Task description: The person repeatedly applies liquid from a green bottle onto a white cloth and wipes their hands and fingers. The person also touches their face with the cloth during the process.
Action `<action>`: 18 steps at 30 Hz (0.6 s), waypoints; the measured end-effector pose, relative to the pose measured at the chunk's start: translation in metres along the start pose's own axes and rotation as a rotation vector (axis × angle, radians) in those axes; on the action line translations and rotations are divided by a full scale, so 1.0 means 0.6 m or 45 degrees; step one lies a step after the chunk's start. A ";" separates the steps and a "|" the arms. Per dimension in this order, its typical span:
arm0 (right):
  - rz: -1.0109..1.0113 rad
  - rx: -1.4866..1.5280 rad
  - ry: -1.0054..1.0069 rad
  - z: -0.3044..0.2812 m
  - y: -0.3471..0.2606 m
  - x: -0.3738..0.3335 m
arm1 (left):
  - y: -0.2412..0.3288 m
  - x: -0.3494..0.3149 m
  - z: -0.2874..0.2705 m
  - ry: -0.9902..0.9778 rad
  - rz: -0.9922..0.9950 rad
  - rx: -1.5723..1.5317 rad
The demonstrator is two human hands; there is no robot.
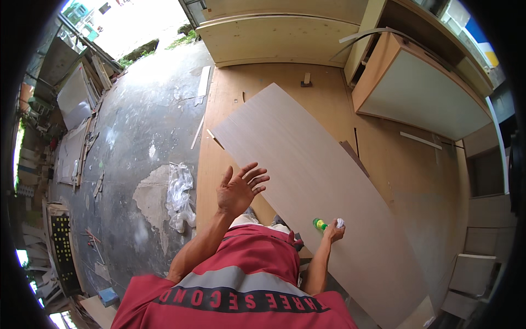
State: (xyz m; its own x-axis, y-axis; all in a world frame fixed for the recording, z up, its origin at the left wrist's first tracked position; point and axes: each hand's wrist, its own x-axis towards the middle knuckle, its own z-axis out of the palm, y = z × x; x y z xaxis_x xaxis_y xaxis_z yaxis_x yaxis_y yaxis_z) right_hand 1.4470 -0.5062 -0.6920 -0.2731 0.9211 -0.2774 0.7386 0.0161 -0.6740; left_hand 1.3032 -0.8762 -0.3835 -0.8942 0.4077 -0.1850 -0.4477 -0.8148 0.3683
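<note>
Open-fronted workshop, seen from above; rough grey concrete floor (142, 126) on the left, strewn with offcuts and thin strips; stacked boards and panels along the far left edge; crumpled clear plastic sheet (179, 197) lying near the edge of a brown plywood sheet (257, 82) that covers the ground to the right.

Left hand (238, 189) raised just off the near-left edge of the long pale laminate board (312, 181); fingers spread wide, palm open, holding nothing, hovering rather than pressing, though contact with the board's edge cannot be ruled out. Board itself laid diagonally across the plywood, from upper left to lower right, face up and bare.

Right hand (334, 230) resting on the board near its lower middle; fingers curled shut around a small bottle (323, 224) with a green body and a white end, held low and close to the surface, perhaps touching it; which end points down cannot be told.

Further right, a cabinet carcass (422, 93) with a white face and brown edges, tipped against more pale panels; white drawer-like boxes (471, 274) at the lower right.

Judged from this: dispensing from the bottle onto the board face about to start or just under way; next calls for steadying the board with the free hand, then guiding the bottle evenly along the surface without smearing over the edge.
</note>
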 end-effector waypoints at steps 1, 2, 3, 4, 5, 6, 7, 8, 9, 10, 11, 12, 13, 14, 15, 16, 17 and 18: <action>0.044 0.334 -0.126 -0.027 -0.087 -0.057 | 0.000 -0.001 0.006 0.016 0.044 0.040; 0.116 0.654 -0.231 -0.077 -0.199 -0.125 | 0.001 -0.002 0.016 0.034 0.055 0.055; 0.072 0.789 -0.396 -0.105 -0.253 -0.157 | -0.003 0.004 0.034 0.035 0.051 0.065; 0.041 0.923 -0.568 -0.131 -0.306 -0.188 | -0.008 0.014 0.047 0.028 0.051 0.075; -0.028 1.153 -0.714 -0.146 -0.354 -0.227 | -0.013 0.023 0.056 -0.001 0.042 0.094; -0.108 1.377 -0.864 -0.158 -0.398 -0.267 | -0.019 0.032 0.065 -0.028 0.038 0.110; -0.213 1.449 -1.071 -0.168 -0.432 -0.303 | -0.026 0.040 0.074 -0.058 0.035 0.125; -0.248 1.404 -1.196 -0.167 -0.454 -0.331 | -0.039 0.048 0.085 -0.061 0.046 0.163; -0.307 1.391 -1.263 -0.169 -0.487 -0.372 | -0.054 0.052 0.096 -0.061 0.059 0.202; -0.550 1.353 -1.309 -0.176 -0.525 -0.418 | -0.069 0.054 0.105 -0.058 0.080 0.241; -0.710 1.269 -1.252 -0.178 -0.539 -0.430 | -0.086 0.056 0.093 -0.092 0.115 0.406; -0.869 1.186 -1.188 -0.176 -0.553 -0.439 | -0.087 0.055 0.097 -0.123 0.157 0.469; -1.024 1.100 -1.122 -0.175 -0.565 -0.444 | -0.086 0.053 0.102 -0.152 0.202 0.532; -1.175 1.012 -1.055 -0.174 -0.575 -0.448 | -0.083 0.048 0.110 -0.140 0.162 0.467; -1.326 0.915 -0.994 -0.173 -0.583 -0.451 | -0.079 0.039 0.116 -0.121 0.131 0.396; -1.475 0.818 -0.930 -0.173 -0.589 -0.453 | -0.075 0.034 0.119 -0.103 0.101 0.326; -1.326 0.916 -1.055 -0.162 -0.587 -0.446 | -0.070 0.034 0.117 -0.167 0.071 0.298; -1.157 1.012 -1.180 -0.152 -0.586 -0.442 | -0.064 0.030 0.111 -0.222 0.036 0.278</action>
State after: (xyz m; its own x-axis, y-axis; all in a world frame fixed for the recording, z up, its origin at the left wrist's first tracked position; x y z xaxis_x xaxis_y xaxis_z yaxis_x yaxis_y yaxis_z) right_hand 1.3159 -0.7208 -0.3188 -0.9402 0.1482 0.3068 -0.3183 -0.0606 -0.9461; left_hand 1.3044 -0.8106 -0.3404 -0.8845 0.4662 -0.0191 -0.3952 -0.7267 0.5620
